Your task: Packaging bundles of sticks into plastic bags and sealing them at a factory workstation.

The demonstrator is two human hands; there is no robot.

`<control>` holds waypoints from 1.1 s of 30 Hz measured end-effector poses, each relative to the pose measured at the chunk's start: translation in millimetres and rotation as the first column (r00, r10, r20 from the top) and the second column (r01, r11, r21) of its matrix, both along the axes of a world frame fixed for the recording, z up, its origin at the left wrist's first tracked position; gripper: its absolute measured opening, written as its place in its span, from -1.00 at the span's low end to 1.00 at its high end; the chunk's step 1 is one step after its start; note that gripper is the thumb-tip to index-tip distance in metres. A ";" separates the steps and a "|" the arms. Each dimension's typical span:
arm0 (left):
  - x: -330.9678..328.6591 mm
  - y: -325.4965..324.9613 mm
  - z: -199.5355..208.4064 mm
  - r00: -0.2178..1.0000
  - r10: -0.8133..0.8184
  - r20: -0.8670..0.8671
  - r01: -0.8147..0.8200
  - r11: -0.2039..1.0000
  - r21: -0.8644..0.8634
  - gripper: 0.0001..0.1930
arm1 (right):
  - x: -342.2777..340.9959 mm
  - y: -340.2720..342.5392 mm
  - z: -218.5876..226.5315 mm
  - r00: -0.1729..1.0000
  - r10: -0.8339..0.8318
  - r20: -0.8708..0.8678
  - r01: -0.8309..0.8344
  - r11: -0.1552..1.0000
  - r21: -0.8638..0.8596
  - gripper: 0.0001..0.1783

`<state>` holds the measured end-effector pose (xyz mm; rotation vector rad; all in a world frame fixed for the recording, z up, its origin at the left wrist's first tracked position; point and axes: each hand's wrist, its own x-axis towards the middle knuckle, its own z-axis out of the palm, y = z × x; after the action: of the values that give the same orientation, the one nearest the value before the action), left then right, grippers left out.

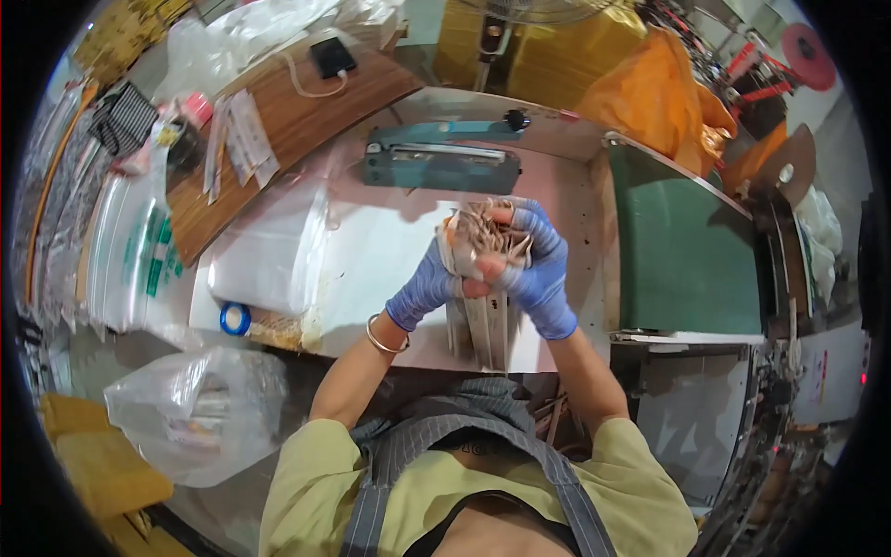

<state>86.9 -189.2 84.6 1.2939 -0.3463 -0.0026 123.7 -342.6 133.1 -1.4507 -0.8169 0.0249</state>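
Note:
My left hand (pixel 423 290) and my right hand (pixel 541 278) both wear blue gloves with bare fingertips. Between them they grip a bundle of thin brownish strips (pixel 497 232), held up over the white table (pixel 376 246). Some clear wrapping seems to lie on the bundle's left side; I cannot make out exactly what the strips are. My right fingers curl over the top and right of it, while my left fingers close round its lower left. Just below my hands, a pale, long ridged object (pixel 487 334) reaches the table's front edge.
A teal bag sealer (pixel 441 167) stands at the table's back. Clear plastic bags (pixel 264 255) and a blue tape roll (pixel 235 318) lie left. A brown board (pixel 306 116) carries a phone (pixel 332 58) and paper strips. A green panel (pixel 682 251) stands right; a filled clear bag (pixel 209 413) sits lower left.

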 end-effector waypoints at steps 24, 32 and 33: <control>-99.5 156.0 -36.4 0.734 0.677 0.045 -0.408 0.388 0.827 -0.83 | -34.4 114.9 -120.0 0.427 0.405 -0.809 -0.554 0.824 0.120 -0.76; -127.8 155.2 -44.5 0.567 0.770 0.292 -0.546 0.086 0.834 -0.79 | -44.7 138.3 -107.4 0.377 0.529 -0.760 -0.636 0.745 0.202 -0.73; -137.2 168.5 -43.9 0.413 0.829 0.377 -0.667 -0.006 0.745 -0.80 | -40.9 131.3 -108.3 0.347 0.508 -0.788 -0.621 0.754 0.213 -0.74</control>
<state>-50.3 -20.7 40.7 2.3295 0.7422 0.7803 82.8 -211.3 24.8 -0.9883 -0.4774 1.2544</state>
